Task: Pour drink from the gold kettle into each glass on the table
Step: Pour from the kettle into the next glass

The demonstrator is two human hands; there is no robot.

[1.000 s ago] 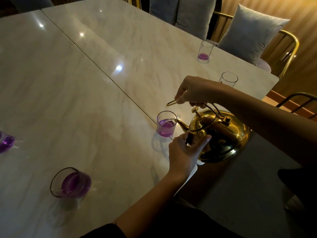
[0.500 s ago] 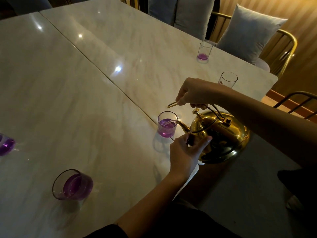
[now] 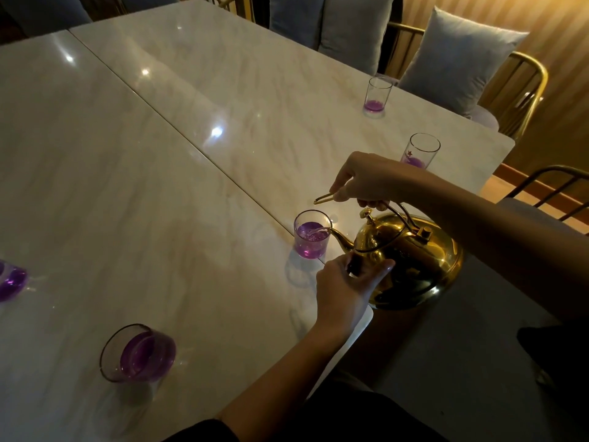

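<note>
The gold kettle (image 3: 417,260) is tilted past the table's near right edge, its spout over a small glass (image 3: 311,233) and a thin stream of purple drink falling in. My right hand (image 3: 366,180) grips the kettle's wire handle from above. My left hand (image 3: 345,288) steadies the kettle's side, below the spout. A short wide glass (image 3: 138,354) with purple drink stands near left. Another glass (image 3: 11,280) is cut off at the left edge. Two tall glasses (image 3: 377,95) (image 3: 422,151) with a little purple stand at the far right.
The marble table (image 3: 159,173) has a seam running diagonally across it. Gold-framed chairs (image 3: 522,87) with grey cushions (image 3: 455,55) line the far and right sides. Another chair's frame (image 3: 548,193) is behind my right forearm.
The purple level in the small glass has risen a little as the stream keeps falling. Both hands and the kettle hold nearly the same pose.
</note>
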